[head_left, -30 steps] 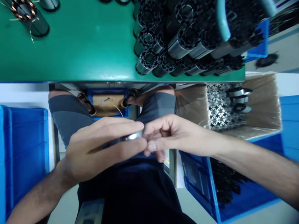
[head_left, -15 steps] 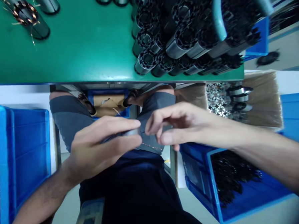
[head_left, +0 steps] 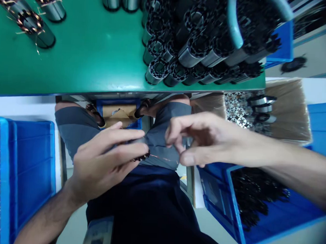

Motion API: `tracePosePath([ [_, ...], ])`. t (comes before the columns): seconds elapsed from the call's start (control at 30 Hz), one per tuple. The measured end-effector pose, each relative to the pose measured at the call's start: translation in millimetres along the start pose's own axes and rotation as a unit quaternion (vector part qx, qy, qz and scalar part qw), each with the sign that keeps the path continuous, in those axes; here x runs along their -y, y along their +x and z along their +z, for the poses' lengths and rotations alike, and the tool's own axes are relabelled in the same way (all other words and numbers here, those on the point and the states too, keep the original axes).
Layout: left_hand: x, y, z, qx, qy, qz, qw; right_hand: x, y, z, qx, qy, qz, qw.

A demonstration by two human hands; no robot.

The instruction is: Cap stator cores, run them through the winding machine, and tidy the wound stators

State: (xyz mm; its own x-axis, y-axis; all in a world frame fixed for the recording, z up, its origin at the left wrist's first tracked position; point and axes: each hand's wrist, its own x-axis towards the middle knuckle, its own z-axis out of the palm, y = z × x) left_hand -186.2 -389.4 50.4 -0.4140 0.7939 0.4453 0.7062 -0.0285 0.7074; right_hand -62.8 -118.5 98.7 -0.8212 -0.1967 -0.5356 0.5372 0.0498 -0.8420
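Observation:
My left hand point(head_left: 109, 155) is wrapped round a motor stator point(head_left: 142, 156), held on its side above my lap. The fingers cover most of its body; the dark end with bits of copper shows below the fingertips. From that end a thin copper wire point(head_left: 162, 158) runs toward my right hand point(head_left: 206, 139). To the right of the stator, that hand hovers with loosely curled fingers, the thumb apart from the forefinger. Nothing is visible between them, and the wire's tip lies close to the thumb.
On the green table point(head_left: 100, 60), several unwound stators point(head_left: 157, 69) stand stacked at right, and copper-wound stators point(head_left: 31, 24) stand at left. A blue crate point(head_left: 35, 159) is on my left. At right are a blue crate of black parts point(head_left: 257, 196) and a carton of metal rings point(head_left: 286, 117).
My right hand has moved slightly right, away from the stator. My left hand has shifted a little left and turned the stator, so its dark end shows more.

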Motion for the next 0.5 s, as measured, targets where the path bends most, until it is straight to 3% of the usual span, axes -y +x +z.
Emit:
tracePosePath([
  [0.07, -1.1, 0.8, 3.8, -0.021, 0.026, 0.047, 0.998, -7.1, 6.3, 6.3, 0.087, 0.097, 0.081, 0.988],
  [0.13, -4.7, 2.2, 8.0, -0.022, 0.058, 0.071, 0.996, -11.6, 9.0, 15.5, 0.098, 0.086, 0.066, 0.989],
  [0.2, -9.9, 2.8, 9.1, 0.011, 0.08, 0.047, 0.996, -11.5, 5.3, 21.8, 0.034, -0.049, -0.057, 0.997],
  [0.23, -12.5, 2.8, 7.6, 0.027, 0.079, 0.017, 0.996, -10.6, 1.3, 22.7, -0.013, -0.136, -0.136, 0.981],
  [0.3, -15.4, 3.6, 0.1, 0.034, 0.055, -0.05, 0.997, -10.2, -8.0, 19.7, -0.104, -0.275, -0.254, 0.922],
  [0.33, -14.8, 5.1, -5.4, 0.022, 0.046, -0.075, 0.996, -11.7, -11.6, 16.7, -0.145, -0.307, -0.279, 0.898],
  [0.4, -7.6, 12.3, -18.1, -0.013, 0.075, -0.097, 0.992, -17.5, -13.5, 11.3, -0.223, -0.316, -0.278, 0.879],
  [0.5, 18.0, 33.9, -33.7, -0.078, 0.197, -0.1, 0.972, -26.7, -3.7, 14.5, -0.242, -0.288, -0.247, 0.893],
])
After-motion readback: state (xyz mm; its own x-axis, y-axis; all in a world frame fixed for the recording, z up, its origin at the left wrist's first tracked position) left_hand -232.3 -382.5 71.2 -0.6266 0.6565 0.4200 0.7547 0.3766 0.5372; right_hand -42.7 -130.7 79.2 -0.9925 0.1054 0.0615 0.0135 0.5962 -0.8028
